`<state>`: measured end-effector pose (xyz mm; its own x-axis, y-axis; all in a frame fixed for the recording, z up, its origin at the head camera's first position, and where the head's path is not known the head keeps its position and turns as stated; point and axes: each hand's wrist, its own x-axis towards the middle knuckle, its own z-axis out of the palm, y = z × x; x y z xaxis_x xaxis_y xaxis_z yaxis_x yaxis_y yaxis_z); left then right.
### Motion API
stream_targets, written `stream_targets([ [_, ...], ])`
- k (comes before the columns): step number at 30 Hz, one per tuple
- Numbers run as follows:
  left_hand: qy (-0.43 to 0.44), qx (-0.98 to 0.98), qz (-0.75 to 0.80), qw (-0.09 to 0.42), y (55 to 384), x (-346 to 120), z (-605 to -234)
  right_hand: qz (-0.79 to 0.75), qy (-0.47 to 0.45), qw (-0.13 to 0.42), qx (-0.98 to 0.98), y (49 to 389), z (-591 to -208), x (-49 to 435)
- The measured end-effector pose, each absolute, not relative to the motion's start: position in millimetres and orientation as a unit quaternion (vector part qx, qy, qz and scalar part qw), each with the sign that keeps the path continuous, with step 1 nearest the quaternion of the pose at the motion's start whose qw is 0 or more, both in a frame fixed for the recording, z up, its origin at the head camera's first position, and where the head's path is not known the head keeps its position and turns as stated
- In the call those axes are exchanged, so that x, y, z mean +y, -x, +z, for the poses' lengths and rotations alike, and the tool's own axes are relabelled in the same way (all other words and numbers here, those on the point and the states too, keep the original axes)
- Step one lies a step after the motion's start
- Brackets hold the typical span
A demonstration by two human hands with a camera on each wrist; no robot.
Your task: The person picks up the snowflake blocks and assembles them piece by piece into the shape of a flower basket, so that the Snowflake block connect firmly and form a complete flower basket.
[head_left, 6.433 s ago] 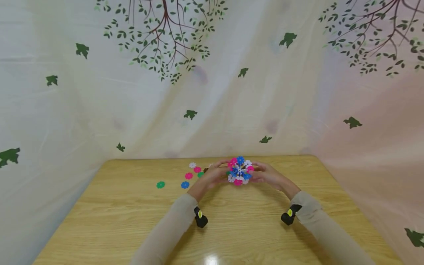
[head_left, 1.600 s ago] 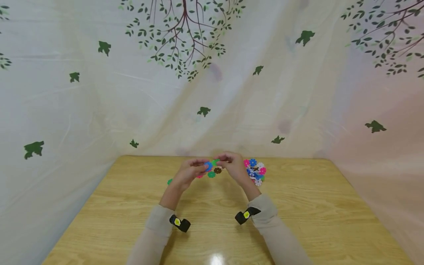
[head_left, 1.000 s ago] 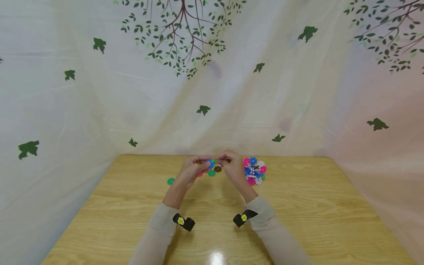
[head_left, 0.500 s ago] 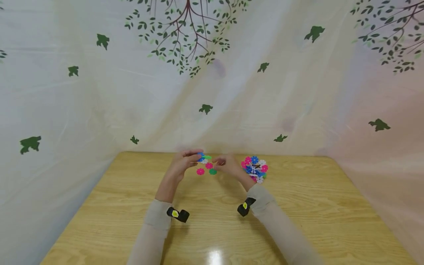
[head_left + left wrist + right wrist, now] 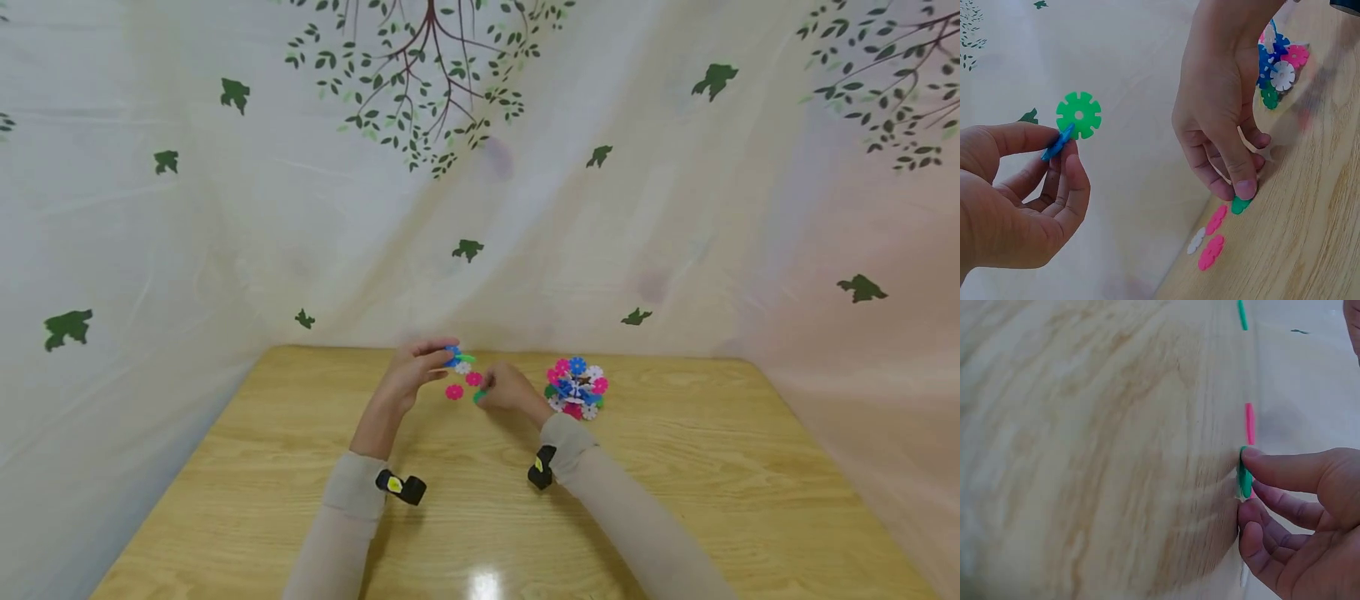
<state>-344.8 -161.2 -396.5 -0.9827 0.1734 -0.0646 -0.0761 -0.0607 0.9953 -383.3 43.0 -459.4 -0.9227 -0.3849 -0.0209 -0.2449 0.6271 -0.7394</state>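
My left hand [image 5: 408,375] pinches a blue snowflake disc [image 5: 1059,144] between thumb and fingers, above the far part of the table. A light green snowflake disc [image 5: 1079,115] is joined to the blue one and stands out past the fingertips. My right hand [image 5: 512,390] is low at the table, its thumb and a finger on a darker green snowflake disc [image 5: 1245,475]. Part of that disc is hidden by the fingers. Two pink discs [image 5: 454,392] and a white disc [image 5: 463,367] lie between the hands.
Right of my right hand sits a round cluster of joined discs [image 5: 576,388] in pink, blue, white and green. The wooden table [image 5: 465,517] ends at a pale curtain [image 5: 360,250] printed with leaves and branches. Another green disc [image 5: 1242,314] shows in the right wrist view.
The cluster, first held by both hands, now rests on the table. My hands parted from the joined blue and light green discs; the left kept them, the right came down to the darker green disc.
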Motion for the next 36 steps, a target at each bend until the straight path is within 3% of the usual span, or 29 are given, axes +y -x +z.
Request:
stream_targets([
  [10,-0.049,0.647,0.754,0.103,345.7,-158.1,-402.4,-0.371,0.197,0.126,0.899,374.7,-454.9,49.2],
  [16,-0.050,0.637,0.763,0.103,344.3,-156.0,-404.3,-0.419,0.201,0.117,0.878,370.5,-454.8,59.9],
  [26,-0.045,0.642,0.758,0.104,345.1,-153.2,-407.5,-0.632,0.138,0.032,0.762,356.3,-418.0,75.2],
  [36,-0.045,0.648,0.753,0.106,348.0,-152.5,-411.3,-0.674,0.128,-0.021,0.728,352.4,-411.9,64.8],
])
